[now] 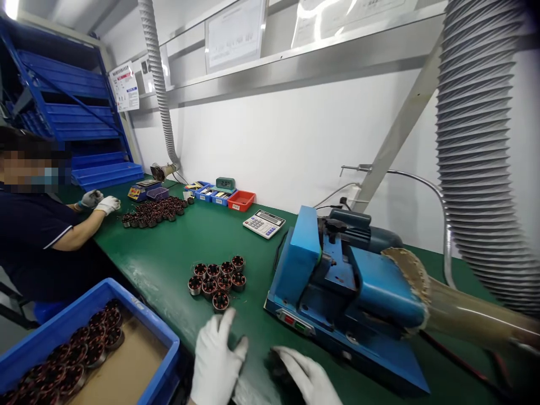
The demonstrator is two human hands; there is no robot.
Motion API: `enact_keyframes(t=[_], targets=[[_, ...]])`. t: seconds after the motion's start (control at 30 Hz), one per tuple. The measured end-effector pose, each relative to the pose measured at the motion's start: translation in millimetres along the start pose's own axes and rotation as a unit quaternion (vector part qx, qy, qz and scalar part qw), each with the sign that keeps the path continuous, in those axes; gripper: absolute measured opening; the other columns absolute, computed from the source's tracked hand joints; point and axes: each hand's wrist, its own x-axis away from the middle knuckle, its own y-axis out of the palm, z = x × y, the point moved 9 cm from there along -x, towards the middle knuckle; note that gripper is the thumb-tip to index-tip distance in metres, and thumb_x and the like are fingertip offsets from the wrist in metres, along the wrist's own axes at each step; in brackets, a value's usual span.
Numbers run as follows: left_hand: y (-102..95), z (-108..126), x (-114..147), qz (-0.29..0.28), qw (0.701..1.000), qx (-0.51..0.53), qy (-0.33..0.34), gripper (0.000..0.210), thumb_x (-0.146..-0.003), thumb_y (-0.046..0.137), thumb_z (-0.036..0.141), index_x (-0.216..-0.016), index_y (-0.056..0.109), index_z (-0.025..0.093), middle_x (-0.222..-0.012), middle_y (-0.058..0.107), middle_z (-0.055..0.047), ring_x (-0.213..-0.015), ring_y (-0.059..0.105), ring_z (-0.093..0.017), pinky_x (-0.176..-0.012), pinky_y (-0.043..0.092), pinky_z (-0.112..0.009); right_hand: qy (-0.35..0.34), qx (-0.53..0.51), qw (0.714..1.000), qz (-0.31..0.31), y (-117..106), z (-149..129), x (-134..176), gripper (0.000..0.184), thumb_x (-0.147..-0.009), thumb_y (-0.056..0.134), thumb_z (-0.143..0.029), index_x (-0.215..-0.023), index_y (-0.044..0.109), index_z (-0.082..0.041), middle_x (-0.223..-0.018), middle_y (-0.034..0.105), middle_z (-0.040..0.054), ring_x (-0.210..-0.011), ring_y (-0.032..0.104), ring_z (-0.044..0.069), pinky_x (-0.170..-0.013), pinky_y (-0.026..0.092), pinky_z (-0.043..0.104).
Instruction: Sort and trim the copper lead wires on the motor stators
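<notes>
My left hand (217, 357), in a white glove with darkened fingertips, is over the front edge of the green bench. Its fingers are apart and hold nothing. Just beyond the fingertips stands a round motor part (220, 301) with copper windings in a metal ring, the nearest of a cluster of several such motor parts (210, 286). To the right, my right hand (310, 374), also gloved in white, has its fingers curled around a dark, blurred thing (278, 365). What that thing is, I cannot make out.
A blue grinding machine (337, 281) stands right, with a grey hose (476, 140) beside it. A blue crate (166, 337) holding motor parts is at lower left. A calculator (264, 224), red tray (242, 201) and a motor-part pile (156, 212) lie farther back, near a gloved co-worker (37, 236).
</notes>
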Motion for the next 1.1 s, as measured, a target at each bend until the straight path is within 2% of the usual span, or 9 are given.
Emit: enact_keyframes(t=[0.1, 0.27, 0.4, 0.5, 0.6, 0.73, 0.87, 1.03, 1.1], targets=[[-8.8, -21.4, -30.9, -0.040, 0.996, -0.078, -0.034, 0.041, -0.075, 0.056, 0.031, -0.115, 0.052, 0.026, -0.116, 0.052, -0.010, -0.095, 0.054, -0.029, -0.079, 0.041, -0.040, 0.086, -0.177, 0.979, -0.059, 43.6, -2.0, -38.1, 0.066, -0.069, 0.049, -0.068, -0.095, 0.063, -0.010, -0.079, 0.066, 0.0122, -0.062, 0.063, 0.021, -0.055, 0.051, 0.032], [17.9, -15.4, -32.3, -0.106, 0.992, -0.064, -0.018, 0.020, -0.075, 0.050, 0.019, -0.093, 0.059, 0.021, -0.097, 0.061, -0.007, -0.085, 0.058, -0.023, -0.075, 0.044, -0.034, 0.103, -0.228, 0.964, -0.092, 60.3, -8.3, -54.7, 0.071, -0.054, 0.068, -0.061, -0.103, 0.059, -0.011, -0.086, 0.065, 0.0110, -0.059, 0.062, 0.019, -0.050, 0.050, 0.030], [45.7, 7.2, -1.6, -0.115, 0.991, 0.062, 0.010, 0.050, -0.066, 0.053, 0.011, -0.115, 0.048, 0.019, -0.106, 0.061, -0.006, -0.098, 0.056, -0.020, -0.086, 0.043, -0.030, 0.098, -0.260, 0.959, -0.057, 43.7, -3.3, -43.6, 0.052, -0.048, 0.078, -0.045, -0.088, 0.064, -0.015, -0.087, 0.067, 0.0068, -0.081, 0.061, 0.021, -0.076, 0.048, 0.030], [58.9, 14.9, 8.0, -0.119, 0.980, 0.156, -0.012, 0.075, -0.065, 0.058, 0.018, -0.133, 0.026, 0.013, -0.110, 0.060, -0.009, -0.100, 0.056, -0.022, -0.088, 0.044, -0.033, 0.136, -0.269, 0.953, 0.013, 27.2, 11.6, -33.1, 0.047, -0.056, 0.071, -0.049, -0.088, 0.063, -0.015, -0.078, 0.067, 0.0057, -0.066, 0.060, 0.019, -0.057, 0.048, 0.027], [65.8, 27.1, 6.5, -0.145, 0.972, 0.183, -0.007, 0.070, -0.066, 0.060, 0.022, -0.130, 0.033, 0.014, -0.107, 0.061, -0.009, -0.099, 0.056, -0.024, -0.087, 0.045, -0.037, 0.170, -0.270, 0.946, 0.065, 13.2, 15.6, -24.2, 0.043, -0.059, 0.067, -0.050, -0.082, 0.064, -0.014, -0.064, 0.063, 0.0038, -0.045, 0.050, 0.013, -0.039, 0.036, 0.023], [62.3, 43.5, 4.8, -0.153, 0.972, 0.178, 0.019, 0.053, -0.059, 0.061, 0.017, -0.111, 0.052, 0.016, -0.104, 0.062, -0.010, -0.098, 0.056, -0.027, -0.086, 0.045, -0.042, 0.186, -0.283, 0.939, 0.065, 3.1, -10.5, -16.5, 0.035, -0.062, 0.066, -0.045, -0.074, 0.065, -0.012, -0.057, 0.060, 0.0016, -0.037, 0.039, 0.008, -0.035, 0.028, 0.020], [56.3, 51.5, 5.5, -0.139, 0.973, 0.181, 0.041, 0.044, -0.057, 0.059, 0.011, -0.100, 0.055, 0.018, -0.098, 0.063, -0.008, -0.093, 0.057, -0.026, -0.082, 0.047, -0.042, 0.170, -0.301, 0.938, -0.009, -4.0, -37.5, -10.9, 0.036, -0.062, 0.067, -0.038, -0.085, 0.068, -0.012, -0.059, 0.062, 0.0020, -0.042, 0.044, 0.009, -0.041, 0.035, 0.021], [55.8, 55.4, 6.8, -0.157, 0.965, 0.195, 0.077, 0.053, -0.055, 0.066, 0.018, -0.106, 0.052, 0.018, -0.100, 0.061, -0.008, -0.093, 0.057, -0.026, -0.085, 0.046, -0.042, 0.154, -0.258, 0.941, 0.158, -64.0, -8.3, -1.7, 0.048, -0.067, 0.064, -0.040, -0.106, 0.061, -0.013, -0.083, 0.067, 0.0072, -0.060, 0.056, 0.015, -0.054, 0.045, 0.025], [58.3, 55.5, 8.6, -0.170, 0.961, 0.198, 0.091, 0.067, -0.052, 0.067, 0.017, -0.116, 0.047, 0.017, -0.105, 0.060, -0.009, -0.096, 0.056, -0.027, -0.086, 0.046, -0.042, 0.140, -0.253, 0.951, 0.112, -57.0, -1.8, -3.8, 0.050, -0.064, 0.066, -0.036, -0.108, 0.060, -0.013, -0.095, 0.066, 0.0095, -0.070, 0.059, 0.018, -0.064, 0.048, 0.029]])
